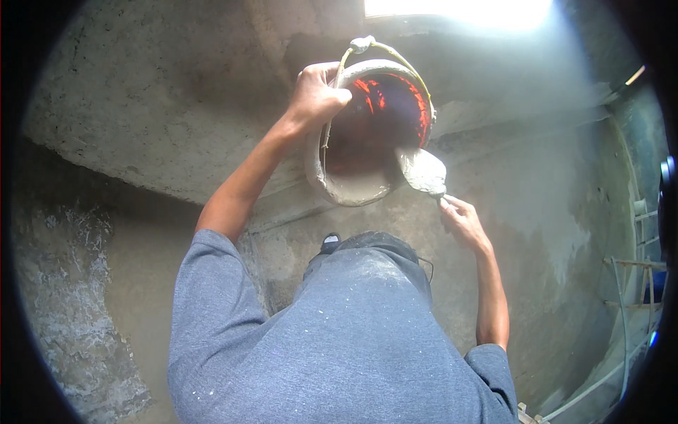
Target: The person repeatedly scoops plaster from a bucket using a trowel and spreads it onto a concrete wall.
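Observation:
A round bucket [347, 195], its rim coated in pale plaster, is tilted so that its dark inside with bright red patches shows. My left hand [318, 97] is closed around the bucket's upper left rim. The bucket's thin handle [395, 54], with a whitish lump on it, arches over the top. In my right hand [462, 222] is a trowel [424, 172], gripped near the base of its blade. Wet-looking grey-white material covers the blade, whose tip reaches over the bucket's lower right rim. My fingers hide most of the trowel's grip.
A rough grey wall [162, 92] rises in front, with a bright opening [459, 8] at the top. Far right are a wooden frame [635, 265] like a ladder or rack and a pale hose [623, 321]. My dark shoe [330, 242] shows on the grey floor [282, 244].

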A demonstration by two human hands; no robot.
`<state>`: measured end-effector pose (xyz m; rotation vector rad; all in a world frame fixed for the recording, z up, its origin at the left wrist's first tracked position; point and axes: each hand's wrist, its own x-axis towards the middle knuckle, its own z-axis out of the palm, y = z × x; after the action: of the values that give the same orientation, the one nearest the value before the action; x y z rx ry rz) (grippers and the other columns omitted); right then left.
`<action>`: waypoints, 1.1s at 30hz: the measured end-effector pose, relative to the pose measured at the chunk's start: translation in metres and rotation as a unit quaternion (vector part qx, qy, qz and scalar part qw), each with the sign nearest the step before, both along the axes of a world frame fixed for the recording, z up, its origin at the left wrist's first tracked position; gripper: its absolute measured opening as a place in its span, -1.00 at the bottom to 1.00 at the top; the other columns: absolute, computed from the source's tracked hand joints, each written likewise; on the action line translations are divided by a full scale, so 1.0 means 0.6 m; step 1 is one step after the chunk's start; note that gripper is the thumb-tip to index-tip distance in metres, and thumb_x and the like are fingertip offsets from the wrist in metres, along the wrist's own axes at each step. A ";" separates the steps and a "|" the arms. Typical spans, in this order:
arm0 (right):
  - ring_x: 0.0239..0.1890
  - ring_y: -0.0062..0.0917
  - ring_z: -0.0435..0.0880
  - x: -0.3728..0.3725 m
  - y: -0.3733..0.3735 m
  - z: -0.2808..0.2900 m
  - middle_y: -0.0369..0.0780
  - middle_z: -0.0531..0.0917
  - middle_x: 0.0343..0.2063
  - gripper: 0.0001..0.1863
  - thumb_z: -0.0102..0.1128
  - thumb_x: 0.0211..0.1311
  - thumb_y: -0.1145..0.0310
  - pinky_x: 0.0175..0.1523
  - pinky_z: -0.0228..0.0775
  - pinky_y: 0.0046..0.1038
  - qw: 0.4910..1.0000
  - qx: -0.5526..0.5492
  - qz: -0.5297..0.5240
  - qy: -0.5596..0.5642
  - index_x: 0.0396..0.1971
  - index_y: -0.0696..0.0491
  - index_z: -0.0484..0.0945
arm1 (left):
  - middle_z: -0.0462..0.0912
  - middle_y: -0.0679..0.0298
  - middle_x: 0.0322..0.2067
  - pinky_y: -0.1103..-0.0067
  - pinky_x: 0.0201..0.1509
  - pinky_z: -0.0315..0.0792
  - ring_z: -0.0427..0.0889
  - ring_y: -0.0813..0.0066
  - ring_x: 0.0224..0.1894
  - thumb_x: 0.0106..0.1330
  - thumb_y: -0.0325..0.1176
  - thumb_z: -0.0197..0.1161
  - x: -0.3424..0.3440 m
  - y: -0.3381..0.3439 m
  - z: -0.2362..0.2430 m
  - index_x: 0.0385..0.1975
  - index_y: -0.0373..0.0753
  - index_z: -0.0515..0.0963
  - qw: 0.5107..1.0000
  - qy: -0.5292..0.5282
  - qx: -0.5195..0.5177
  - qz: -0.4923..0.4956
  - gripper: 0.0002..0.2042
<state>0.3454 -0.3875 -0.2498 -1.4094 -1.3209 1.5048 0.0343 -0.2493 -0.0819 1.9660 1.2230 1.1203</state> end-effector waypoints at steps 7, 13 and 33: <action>-0.55 -0.70 0.36 -0.020 0.006 0.026 -0.38 0.45 -0.60 -0.58 0.15 0.29 0.12 -0.44 0.27 -0.59 0.997 -0.004 -0.003 0.076 0.01 0.10 0.51 | 0.44 0.43 -0.59 0.65 -0.46 0.29 0.36 0.70 -0.52 -0.11 -0.50 0.14 -0.035 0.027 -0.046 -0.53 -0.33 0.49 0.998 -0.025 -0.031 0.043 -0.89; -0.52 -0.67 0.42 -0.068 0.012 0.017 -0.35 0.47 -0.54 -0.51 0.22 0.21 0.29 -0.39 0.32 -0.59 0.994 -0.015 -0.020 0.102 0.12 0.15 0.42 | 0.53 0.35 -0.60 0.58 -0.46 0.40 0.48 0.64 -0.52 -0.13 -0.55 0.15 -0.082 0.044 -0.151 -0.46 -0.39 0.55 0.985 -0.050 -0.125 0.109 -0.82; -0.57 -0.76 0.46 -0.223 -0.032 -0.258 -0.36 0.55 -0.50 -0.50 0.17 0.27 0.30 -0.50 0.32 -0.66 0.899 -0.023 -0.373 0.230 0.13 0.23 0.36 | 0.67 0.11 -0.40 0.37 -0.07 0.48 0.66 0.24 -0.25 -0.07 -0.42 0.33 -0.108 -0.274 -0.618 -0.30 -0.43 0.57 0.847 0.198 -0.368 0.329 -0.70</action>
<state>0.2118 -0.4068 -0.4045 -1.2648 -0.3727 1.2131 -0.0305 -0.4135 -0.4529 1.2080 2.2457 0.3574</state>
